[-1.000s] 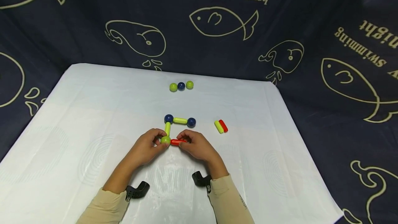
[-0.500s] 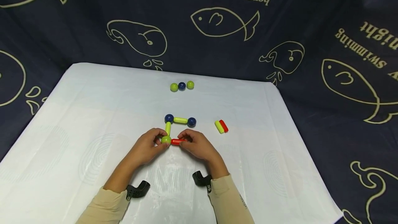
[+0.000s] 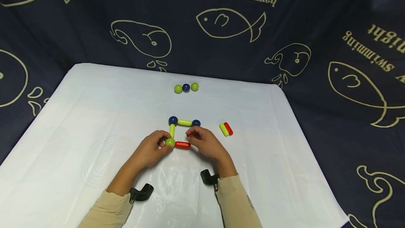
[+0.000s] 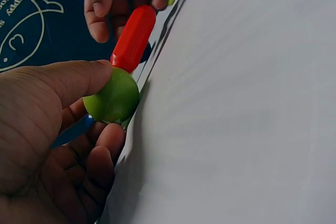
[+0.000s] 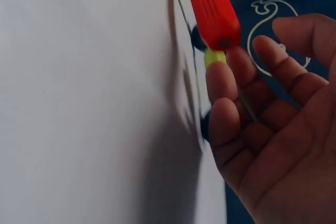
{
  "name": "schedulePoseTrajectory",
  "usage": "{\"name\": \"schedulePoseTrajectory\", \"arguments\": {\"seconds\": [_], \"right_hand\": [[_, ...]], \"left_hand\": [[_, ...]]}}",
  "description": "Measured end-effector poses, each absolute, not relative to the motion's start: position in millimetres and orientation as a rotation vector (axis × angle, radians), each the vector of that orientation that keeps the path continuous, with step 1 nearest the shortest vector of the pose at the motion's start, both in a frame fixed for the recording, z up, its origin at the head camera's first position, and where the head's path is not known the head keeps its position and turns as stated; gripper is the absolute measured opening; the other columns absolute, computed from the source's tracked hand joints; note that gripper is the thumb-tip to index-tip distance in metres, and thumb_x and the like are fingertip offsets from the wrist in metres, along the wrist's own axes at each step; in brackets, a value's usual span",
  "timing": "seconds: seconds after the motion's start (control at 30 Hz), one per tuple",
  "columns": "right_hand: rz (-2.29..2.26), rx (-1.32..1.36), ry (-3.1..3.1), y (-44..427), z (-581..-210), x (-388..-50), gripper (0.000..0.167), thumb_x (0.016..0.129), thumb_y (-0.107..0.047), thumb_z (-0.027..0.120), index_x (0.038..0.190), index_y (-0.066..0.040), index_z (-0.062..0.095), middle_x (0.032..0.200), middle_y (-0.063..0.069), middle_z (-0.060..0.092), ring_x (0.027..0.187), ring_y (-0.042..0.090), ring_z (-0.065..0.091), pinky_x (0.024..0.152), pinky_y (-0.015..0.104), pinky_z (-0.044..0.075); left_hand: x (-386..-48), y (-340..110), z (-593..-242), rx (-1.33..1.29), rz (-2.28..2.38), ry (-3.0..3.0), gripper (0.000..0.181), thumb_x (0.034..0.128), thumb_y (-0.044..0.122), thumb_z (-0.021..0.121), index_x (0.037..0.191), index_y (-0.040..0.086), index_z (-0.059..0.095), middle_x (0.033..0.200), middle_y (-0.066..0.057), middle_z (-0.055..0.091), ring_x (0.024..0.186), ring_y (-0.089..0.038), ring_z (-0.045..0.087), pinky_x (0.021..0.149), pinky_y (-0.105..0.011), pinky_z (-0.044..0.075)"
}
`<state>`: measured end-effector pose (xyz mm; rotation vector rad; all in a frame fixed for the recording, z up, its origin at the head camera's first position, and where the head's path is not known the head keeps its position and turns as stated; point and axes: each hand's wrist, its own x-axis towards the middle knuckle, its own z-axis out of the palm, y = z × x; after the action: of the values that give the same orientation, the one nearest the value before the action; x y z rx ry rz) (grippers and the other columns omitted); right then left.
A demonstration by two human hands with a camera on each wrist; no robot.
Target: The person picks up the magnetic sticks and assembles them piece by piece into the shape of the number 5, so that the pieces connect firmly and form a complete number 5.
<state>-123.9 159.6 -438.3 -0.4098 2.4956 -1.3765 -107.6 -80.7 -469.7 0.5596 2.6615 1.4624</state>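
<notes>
My left hand (image 3: 154,149) pinches a green ball (image 4: 118,98) between thumb and fingers at the near left corner of a ball-and-rod construction. A red rod (image 3: 182,145) sticks out rightward from that ball, its right end bare. From the ball a yellow-green rod (image 3: 172,131) runs back to a dark blue ball (image 3: 173,120). Another yellow-green rod (image 3: 185,123) joins this to a second blue ball (image 3: 196,122), partly covered by my right hand. My right hand (image 3: 207,144) holds nothing; in the right wrist view its fingers are loosely bent and apart, just beyond the red rod's end.
Two green balls and a blue ball (image 3: 186,87) stand in a row towards the back of the white-covered table (image 3: 110,97). To the right, a loose yellow-green rod (image 3: 223,130) and a red rod (image 3: 228,128) lie side by side. A dark patterned cloth (image 3: 221,55) hangs behind.
My right hand has let go of the red rod and moved slightly right and back. The left hand keeps its pinch on the green ball, and the rod stays against the ball.
</notes>
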Motion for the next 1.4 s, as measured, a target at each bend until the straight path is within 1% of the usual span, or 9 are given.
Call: {"name": "schedulePoseTrajectory", "arguments": {"seconds": [0.33, 0.6, 0.73, 0.83, 0.93, 1.1, 1.2, 1.33, 1.4], "right_hand": [[-1.233, -0.525, 2.599, 167.2, -410.6, -160.0, 0.019, 0.096, -0.013, 0.063, 0.114, -0.006, 0.066, 0.102, 0.0, 0.065, 0.095, 0.016, 0.058, 0.082, 0.035, 0.048], [-1.171, -0.645, 2.639, 164.0, -393.1, -199.8, 0.023, 0.098, -0.016, 0.062, 0.117, -0.004, 0.065, 0.11, 0.002, 0.065, 0.098, 0.016, 0.06, 0.081, 0.035, 0.05], [-1.167, -0.659, 2.634, 162.2, -389.1, -220.7, 0.024, 0.098, -0.016, 0.062, 0.118, -0.004, 0.064, 0.115, 0.008, 0.065, 0.101, 0.018, 0.06, 0.083, 0.036, 0.05], [-1.158, -0.657, 2.625, 159.9, -387.7, -234.8, 0.023, 0.098, -0.016, 0.062, 0.119, -0.006, 0.064, 0.121, 0.012, 0.063, 0.103, 0.019, 0.06, 0.084, 0.036, 0.05], [-1.14, -0.643, 2.628, 156.0, -388.8, -248.8, 0.023, 0.098, -0.017, 0.062, 0.119, -0.009, 0.064, 0.125, 0.013, 0.062, 0.105, 0.019, 0.06, 0.084, 0.035, 0.051], [-1.154, -0.625, 2.637, 147.7, -396.3, -272.9, 0.026, 0.099, -0.014, 0.061, 0.123, -0.004, 0.062, 0.124, 0.011, 0.061, 0.106, 0.02, 0.06, 0.084, 0.035, 0.05], [-1.133, -0.635, 2.643, 143.1, -402.5, -287.2, 0.028, 0.099, -0.013, 0.06, 0.125, -0.001, 0.061, 0.126, 0.011, 0.06, 0.106, 0.02, 0.058, 0.087, 0.034, 0.049], [-1.07, -0.643, 2.667, 136.5, -408.9, -302.6, 0.03, 0.099, -0.013, 0.061, 0.127, -0.003, 0.06, 0.129, 0.01, 0.058, 0.105, 0.018, 0.056, 0.09, 0.032, 0.046], [-1.056, -0.637, 2.682, 133.2, -410.5, -307.9, 0.031, 0.098, -0.013, 0.061, 0.127, -0.005, 0.06, 0.13, 0.009, 0.056, 0.104, 0.018, 0.055, 0.09, 0.032, 0.046]], "left_hand": [[-110.5, -82.2, -466.9, 0.556, 1.451, 2.662, 0.028, 0.0868, 0.01, 0.076, 0.111, 0.004, 0.063, 0.09, -0.001, 0.06, 0.078, -0.014, 0.056, 0.066, -0.03, 0.046], [-112.5, -83.5, -465.6, 0.52, 1.44, 2.669, 0.028, 0.0872, 0.011, 0.076, 0.111, 0.004, 0.063, 0.088, -0.001, 0.059, 0.078, -0.015, 0.054, 0.067, -0.031, 0.045], [-113.0, -82.9, -467.4, 0.521, 1.447, 2.662, 0.028, 0.0875, 0.012, 0.076, 0.112, 0.005, 0.063, 0.089, -0.001, 0.059, 0.079, -0.015, 0.054, 0.067, -0.031, 0.045], [-112.1, -81.9, -469.6, 0.527, 1.439, 2.662, 0.029, 0.0873, 0.011, 0.076, 0.112, 0.005, 0.063, 0.092, -0.001, 0.06, 0.08, -0.014, 0.054, 0.068, -0.031, 0.046], [-110.3, -80.8, -471.6, 0.531, 1.433, 2.662, 0.03, 0.0867, 0.011, 0.076, 0.113, 0.005, 0.063, 0.094, -0.001, 0.061, 0.08, -0.013, 0.055, 0.07, -0.031, 0.046], [-109.2, -79.7, -473.0, 0.553, 1.447, 2.663, 0.029, 0.0862, 0.01, 0.077, 0.111, 0.004, 0.063, 0.092, 0.0, 0.06, 0.079, -0.014, 0.054, 0.069, -0.029, 0.046], [-109.4, -79.2, -472.5, 0.557, 1.452, 2.668, 0.029, 0.0862, 0.01, 0.077, 0.111, 0.005, 0.063, 0.091, 0.001, 0.06, 0.079, -0.014, 0.055, 0.068, -0.029, 0.045], [-108.3, -79.3, -471.3, 0.537, 1.446, 2.674, 0.029, 0.0864, 0.011, 0.077, 0.111, 0.005, 0.064, 0.09, 0.001, 0.059, 0.078, -0.014, 0.054, 0.068, -0.029, 0.045], [-106.9, -80.0, -471.0, 0.525, 1.442, 2.678, 0.028, 0.0864, 0.011, 0.077, 0.111, 0.006, 0.064, 0.088, 0.002, 0.059, 0.078, -0.014, 0.054, 0.068, -0.029, 0.045]]}}
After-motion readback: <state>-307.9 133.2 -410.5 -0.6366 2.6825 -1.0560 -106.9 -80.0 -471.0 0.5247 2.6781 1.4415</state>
